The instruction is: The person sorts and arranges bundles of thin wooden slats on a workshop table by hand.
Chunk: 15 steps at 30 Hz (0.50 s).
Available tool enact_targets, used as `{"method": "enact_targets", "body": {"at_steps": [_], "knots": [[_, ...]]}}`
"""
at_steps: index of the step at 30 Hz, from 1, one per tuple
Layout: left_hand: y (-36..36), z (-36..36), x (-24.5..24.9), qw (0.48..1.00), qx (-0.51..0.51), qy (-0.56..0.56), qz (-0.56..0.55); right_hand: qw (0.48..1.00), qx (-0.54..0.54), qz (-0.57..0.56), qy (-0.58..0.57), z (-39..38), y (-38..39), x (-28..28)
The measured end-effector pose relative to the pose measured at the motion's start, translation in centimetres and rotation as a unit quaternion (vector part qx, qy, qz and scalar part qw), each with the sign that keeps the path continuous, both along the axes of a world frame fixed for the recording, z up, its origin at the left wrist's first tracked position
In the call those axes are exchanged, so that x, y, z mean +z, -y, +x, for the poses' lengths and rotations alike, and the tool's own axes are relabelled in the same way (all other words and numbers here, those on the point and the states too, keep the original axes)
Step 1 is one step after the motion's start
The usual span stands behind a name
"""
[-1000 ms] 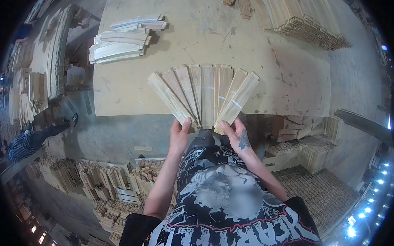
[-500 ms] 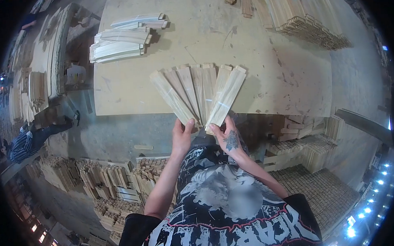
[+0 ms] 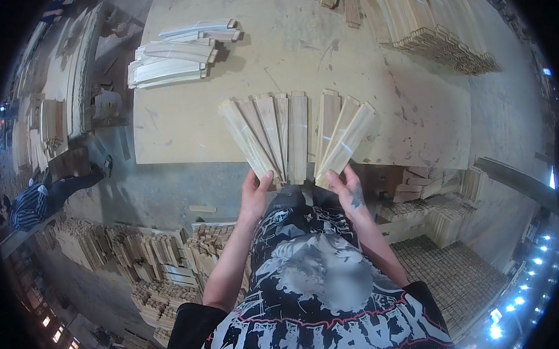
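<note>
Your left hand is shut on the near ends of a fan of slats. Your right hand is shut on a smaller bunch just beside it, with a gap between. Both lie on the table, with their near ends sticking out over its edge.

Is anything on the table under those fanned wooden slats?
Nothing visible. The slats, held by the left hand and right hand, hang over the table; the loose stack lies far left, the big pile far right.
</note>
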<state>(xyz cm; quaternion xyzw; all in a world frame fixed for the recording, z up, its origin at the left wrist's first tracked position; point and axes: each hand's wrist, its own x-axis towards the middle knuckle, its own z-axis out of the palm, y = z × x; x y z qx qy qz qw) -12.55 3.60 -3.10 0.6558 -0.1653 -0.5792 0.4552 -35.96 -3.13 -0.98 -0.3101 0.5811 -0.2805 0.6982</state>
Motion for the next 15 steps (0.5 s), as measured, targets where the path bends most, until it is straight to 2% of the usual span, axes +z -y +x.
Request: {"method": "enact_targets", "body": {"at_steps": [5, 8, 15], "knots": [[-0.2, 0.4, 0.2, 0.999, -0.006, -0.04, 0.026, 0.999, -0.018, 0.004, 0.028, -1.9, 0.2, 0.2], [-0.3, -0.5, 1.1, 0.998, 0.026, -0.047, -0.019, 0.999, -0.022, -0.001, 0.04, -2.5, -0.4, 0.0], [1.7, -7.1, 2.2, 0.997, -0.035, 0.02, -0.07, 0.997, -0.064, -0.034, 0.029, -4.6, -2.5, -0.9]]}}
